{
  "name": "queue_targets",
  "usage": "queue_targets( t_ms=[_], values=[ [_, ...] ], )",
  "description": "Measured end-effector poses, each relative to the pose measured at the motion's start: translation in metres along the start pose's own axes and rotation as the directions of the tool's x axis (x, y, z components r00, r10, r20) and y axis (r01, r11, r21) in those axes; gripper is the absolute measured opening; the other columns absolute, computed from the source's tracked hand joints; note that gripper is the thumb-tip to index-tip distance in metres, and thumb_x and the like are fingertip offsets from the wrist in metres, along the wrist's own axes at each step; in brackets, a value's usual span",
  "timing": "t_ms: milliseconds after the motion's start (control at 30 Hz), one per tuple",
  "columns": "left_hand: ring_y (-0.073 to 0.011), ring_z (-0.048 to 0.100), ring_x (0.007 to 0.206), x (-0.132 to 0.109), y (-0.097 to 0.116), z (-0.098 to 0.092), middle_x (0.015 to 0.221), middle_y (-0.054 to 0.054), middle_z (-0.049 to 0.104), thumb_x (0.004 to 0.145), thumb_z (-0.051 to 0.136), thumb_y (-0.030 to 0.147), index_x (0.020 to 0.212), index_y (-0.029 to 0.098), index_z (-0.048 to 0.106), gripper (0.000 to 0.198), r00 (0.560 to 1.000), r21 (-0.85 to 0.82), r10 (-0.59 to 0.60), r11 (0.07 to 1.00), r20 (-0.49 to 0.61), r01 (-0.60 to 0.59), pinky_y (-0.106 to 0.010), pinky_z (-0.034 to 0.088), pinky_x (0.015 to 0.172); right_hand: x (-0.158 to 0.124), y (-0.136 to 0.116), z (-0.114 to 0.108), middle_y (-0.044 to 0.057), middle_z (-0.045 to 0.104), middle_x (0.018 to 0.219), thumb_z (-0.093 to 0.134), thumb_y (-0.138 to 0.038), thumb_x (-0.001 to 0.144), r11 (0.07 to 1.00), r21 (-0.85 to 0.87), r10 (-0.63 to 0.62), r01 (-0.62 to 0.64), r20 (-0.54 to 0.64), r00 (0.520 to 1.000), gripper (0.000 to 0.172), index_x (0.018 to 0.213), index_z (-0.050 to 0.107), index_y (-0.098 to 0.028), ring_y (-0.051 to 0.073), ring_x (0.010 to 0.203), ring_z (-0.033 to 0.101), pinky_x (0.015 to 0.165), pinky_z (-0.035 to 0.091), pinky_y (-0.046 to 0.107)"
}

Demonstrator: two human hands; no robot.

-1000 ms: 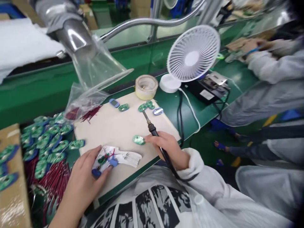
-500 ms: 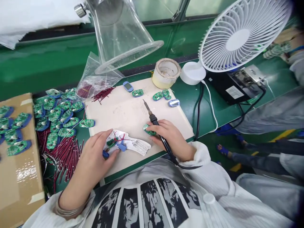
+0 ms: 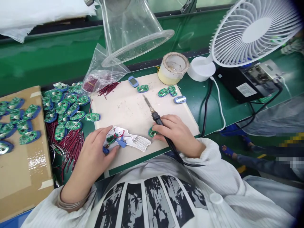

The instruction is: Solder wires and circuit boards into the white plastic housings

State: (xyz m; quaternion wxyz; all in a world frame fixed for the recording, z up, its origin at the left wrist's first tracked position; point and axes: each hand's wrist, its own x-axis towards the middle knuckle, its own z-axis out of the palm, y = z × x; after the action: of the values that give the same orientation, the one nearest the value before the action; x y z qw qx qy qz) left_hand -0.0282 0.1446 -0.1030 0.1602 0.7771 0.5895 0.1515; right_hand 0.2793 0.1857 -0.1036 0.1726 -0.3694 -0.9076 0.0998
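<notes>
My left hand (image 3: 96,148) is closed on the left end of a white curved housing (image 3: 136,141) that carries red wires, a small green board and a blue part. My right hand (image 3: 177,134) grips a black-handled soldering iron (image 3: 156,117), its tip pointing up and left over the cream board (image 3: 106,110). Under the right fingertips sits a small green circuit board (image 3: 151,131); whether the fingers pinch it or only touch it, I cannot tell. Farther back on the cream board lie a blue display unit (image 3: 133,81) and several loose green circuit boards (image 3: 142,88).
To the left are a pile of circuit boards (image 3: 63,106), dark red wires (image 3: 74,145) and a cardboard sheet (image 3: 21,177). A clear funnel-shaped hood (image 3: 135,34) hangs above. A tape roll (image 3: 172,71), white fan (image 3: 254,34) and black box (image 3: 235,85) stand behind.
The whole view has shifted, so the bench things appear farther right. Both hands keep their hold, the left on the white housing and the right on the soldering iron.
</notes>
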Motion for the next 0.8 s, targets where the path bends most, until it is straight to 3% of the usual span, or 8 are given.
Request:
queue_targets(
  t_ms=[100, 200, 300, 367, 533, 633, 800],
  values=[
    [-0.0320, 0.055, 0.115, -0.007, 0.005, 0.000, 0.122, -0.014, 0.060, 0.084, 0.060, 0.037, 0.132, 0.016, 0.048, 0.054, 0.999, 0.018, -0.047, 0.999, 0.001, 0.047, -0.051, 0.046, 0.101, 0.002, -0.007, 0.009, 0.009, 0.059, 0.080, 0.059, -0.046, 0.093, 0.995, -0.091, 0.023, -0.034, -0.120, 0.993, 0.028, 0.100, 0.067, -0.019, 0.028, 0.090, 0.055, 0.078, 0.047, 0.040],
    [-0.0302, 0.057, 0.109, -0.011, 0.010, -0.004, 0.119, -0.014, 0.060, 0.083, 0.063, 0.039, 0.130, 0.015, 0.048, 0.055, 0.993, 0.014, -0.092, 0.996, -0.070, 0.094, -0.048, 0.049, 0.094, 0.001, -0.017, 0.013, 0.010, 0.063, 0.086, 0.061, -0.034, 0.094, 0.998, -0.023, 0.053, -0.059, -0.195, 0.979, 0.016, 0.100, 0.066, -0.020, 0.028, 0.093, 0.056, 0.079, 0.047, 0.041],
    [-0.0226, 0.060, 0.093, -0.010, 0.015, -0.011, 0.107, -0.009, 0.063, 0.087, 0.061, 0.032, 0.114, 0.016, 0.057, 0.032, 0.973, -0.014, -0.092, 0.996, -0.210, 0.091, -0.038, 0.052, 0.083, -0.001, -0.029, 0.012, 0.009, 0.066, 0.090, 0.058, -0.022, 0.093, 0.997, 0.065, 0.054, -0.042, -0.204, 0.977, 0.009, 0.100, 0.065, -0.020, 0.025, 0.091, 0.058, 0.079, 0.048, 0.039],
    [-0.0184, 0.061, 0.086, -0.006, 0.017, -0.014, 0.097, -0.005, 0.065, 0.090, 0.057, 0.023, 0.099, 0.018, 0.061, 0.012, 0.970, -0.039, -0.064, 0.998, -0.236, 0.056, -0.033, 0.051, 0.079, 0.000, -0.035, 0.012, 0.009, 0.066, 0.090, 0.057, -0.023, 0.094, 0.997, 0.082, 0.019, -0.006, -0.165, 0.986, 0.010, 0.099, 0.064, -0.020, 0.024, 0.087, 0.058, 0.077, 0.048, 0.037],
    [-0.0171, 0.063, 0.084, 0.004, 0.017, -0.014, 0.089, -0.002, 0.068, 0.090, 0.056, 0.020, 0.090, 0.018, 0.065, 0.009, 0.980, -0.038, 0.051, 0.997, -0.191, -0.060, -0.030, 0.050, 0.077, 0.001, -0.044, 0.017, 0.010, 0.067, 0.090, 0.059, -0.023, 0.094, 0.998, 0.061, -0.007, 0.016, -0.144, 0.990, 0.009, 0.099, 0.065, -0.018, 0.024, 0.086, 0.058, 0.075, 0.048, 0.036],
    [-0.0174, 0.062, 0.079, 0.006, 0.017, -0.014, 0.088, -0.003, 0.067, 0.088, 0.058, 0.024, 0.089, 0.018, 0.065, 0.009, 0.982, -0.013, 0.008, 1.000, -0.186, -0.011, -0.031, 0.049, 0.075, -0.001, -0.043, 0.020, 0.010, 0.067, 0.091, 0.059, -0.019, 0.092, 0.999, 0.043, -0.014, 0.021, -0.166, 0.986, 0.008, 0.097, 0.065, -0.019, 0.025, 0.091, 0.058, 0.077, 0.048, 0.036],
    [-0.0223, 0.061, 0.086, 0.000, 0.017, -0.015, 0.089, -0.005, 0.066, 0.082, 0.062, 0.025, 0.093, 0.017, 0.062, 0.013, 0.997, 0.076, -0.050, 0.996, -0.054, 0.055, -0.036, 0.048, 0.079, 0.002, -0.043, 0.016, 0.009, 0.067, 0.093, 0.055, -0.018, 0.095, 0.996, 0.084, 0.011, 0.005, -0.189, 0.982, 0.013, 0.103, 0.065, -0.020, 0.024, 0.093, 0.056, 0.080, 0.046, 0.037]
  ],
)
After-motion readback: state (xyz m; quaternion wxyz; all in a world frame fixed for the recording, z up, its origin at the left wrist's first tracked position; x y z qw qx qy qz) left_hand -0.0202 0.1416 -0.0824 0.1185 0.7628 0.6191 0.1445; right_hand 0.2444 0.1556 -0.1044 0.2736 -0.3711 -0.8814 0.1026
